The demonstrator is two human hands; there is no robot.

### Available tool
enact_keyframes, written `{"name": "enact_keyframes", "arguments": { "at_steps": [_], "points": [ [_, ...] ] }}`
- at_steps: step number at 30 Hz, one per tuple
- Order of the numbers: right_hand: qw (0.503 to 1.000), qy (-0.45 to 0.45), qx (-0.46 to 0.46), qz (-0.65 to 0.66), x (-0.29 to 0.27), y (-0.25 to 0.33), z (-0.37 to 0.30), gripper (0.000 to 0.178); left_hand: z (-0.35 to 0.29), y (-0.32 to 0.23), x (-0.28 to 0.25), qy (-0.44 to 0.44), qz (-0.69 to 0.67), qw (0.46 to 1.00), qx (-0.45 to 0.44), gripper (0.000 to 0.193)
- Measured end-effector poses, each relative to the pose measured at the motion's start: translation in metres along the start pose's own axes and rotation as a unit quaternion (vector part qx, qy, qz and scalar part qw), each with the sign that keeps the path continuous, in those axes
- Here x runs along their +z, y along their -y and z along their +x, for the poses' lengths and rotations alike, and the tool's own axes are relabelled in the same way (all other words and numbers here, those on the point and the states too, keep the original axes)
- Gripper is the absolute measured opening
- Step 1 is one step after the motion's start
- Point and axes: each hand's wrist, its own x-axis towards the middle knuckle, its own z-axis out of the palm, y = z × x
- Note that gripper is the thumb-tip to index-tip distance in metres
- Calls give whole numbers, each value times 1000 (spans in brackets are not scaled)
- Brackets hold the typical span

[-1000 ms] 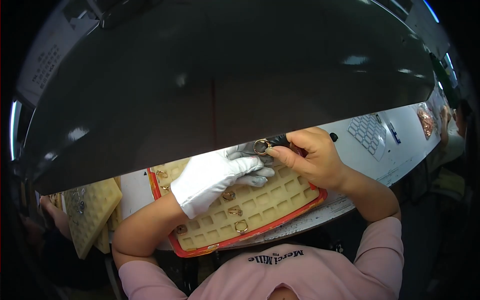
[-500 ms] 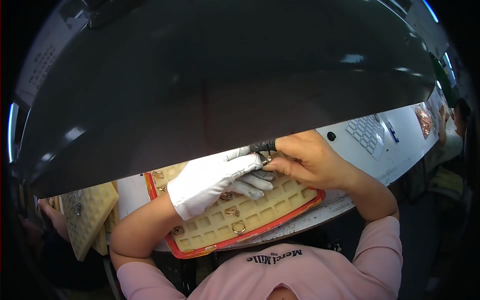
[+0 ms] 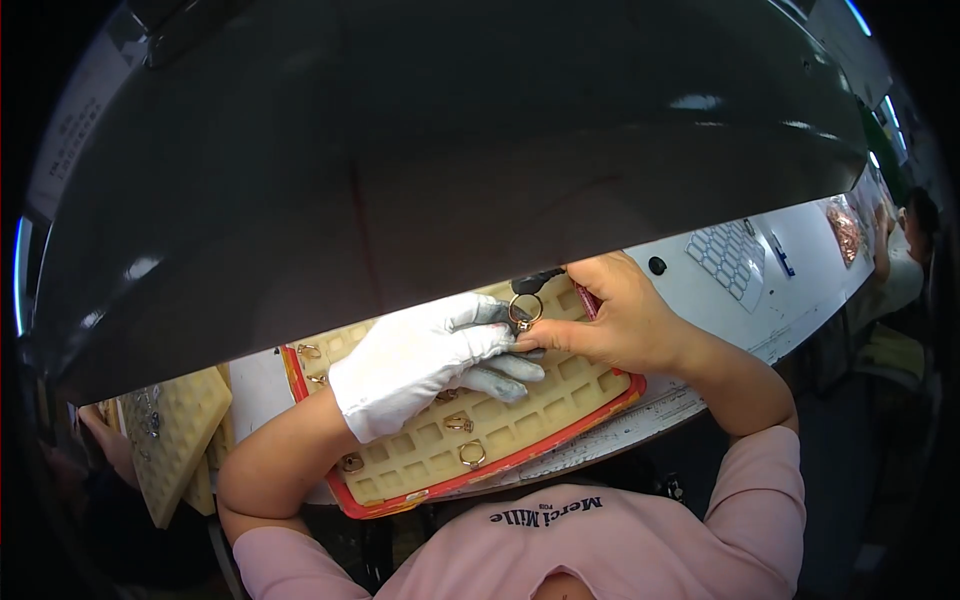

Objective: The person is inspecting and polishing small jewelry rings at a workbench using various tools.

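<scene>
Fingers of the bare right hand hold a gold ring, thumb at its six o'clock edge, something black at its twelve. A dark red piece shows inside that grip. At the ring's nine o'clock side is the white-gloved left hand, its fingers partly bent and smudged grey; from where I stand I can't tell whether they grip it.

Both hands are over a pale, pocketed foam tray with a red rim, on a white tabletop. Measured from the held ring, more rings sit in the tray at seven, eight and nine o'clock. Loose foam blocks stand off towards eight. Between two and three lie a small black disc, a grid-patterned panel, a blue pen and a bag of coppery pieces. Over at eleven to twelve looms a dark hood.
</scene>
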Motion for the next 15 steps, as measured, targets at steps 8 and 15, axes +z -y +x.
{"name": "enact_keyframes", "arguments": {
  "at_steps": [8, 15],
  "points": [
    [997, 5, 34, 70, 3, -3, 0, 37, 1, 2, -4, 12, 6, 1000, 1, 34],
    [999, 4, 27, 32, 1, -2, 0, 38, 1, 4, -2, 3, -1, 1000, 16, 34]
  ]
}}
